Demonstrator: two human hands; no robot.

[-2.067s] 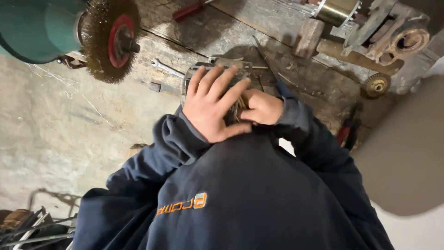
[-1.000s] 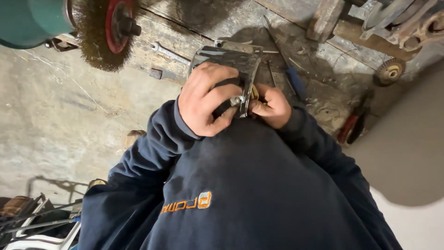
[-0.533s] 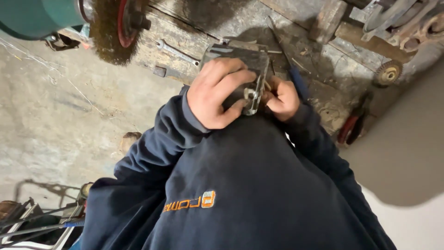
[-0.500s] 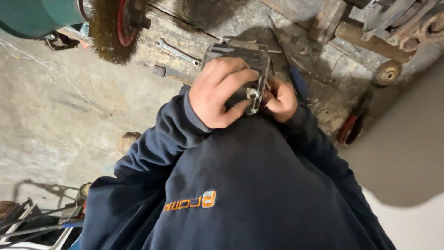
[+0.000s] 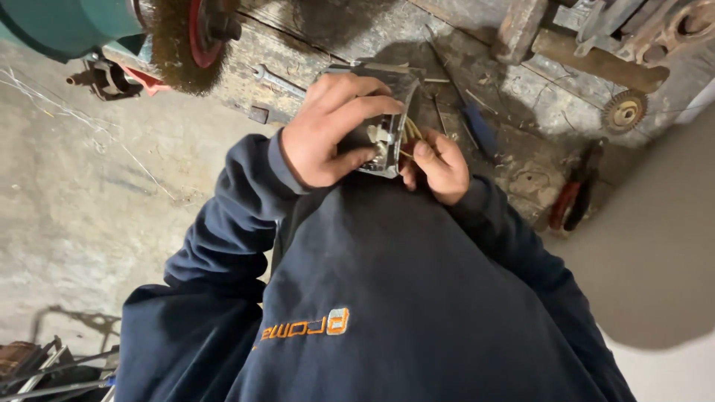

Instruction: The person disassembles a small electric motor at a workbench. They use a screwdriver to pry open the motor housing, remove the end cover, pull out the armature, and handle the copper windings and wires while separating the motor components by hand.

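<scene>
As before, hands (image 5: 328,130) gripping metal box (image 5: 387,112), thumb shifted

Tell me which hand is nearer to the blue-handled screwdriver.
Right. The right hand lies just beside the screwdriver; the left hand holds the metal box, farther away.

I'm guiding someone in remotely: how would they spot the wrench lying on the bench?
Start at the big wire brush wheel with its red hub, mounted on the green machine at the top left. Just right of it, on the worn wooden bench, lies a slim silver wrench, pointing towards the left hand. It is the only bright bare-metal tool there; the screwdriver has a blue handle.
</scene>
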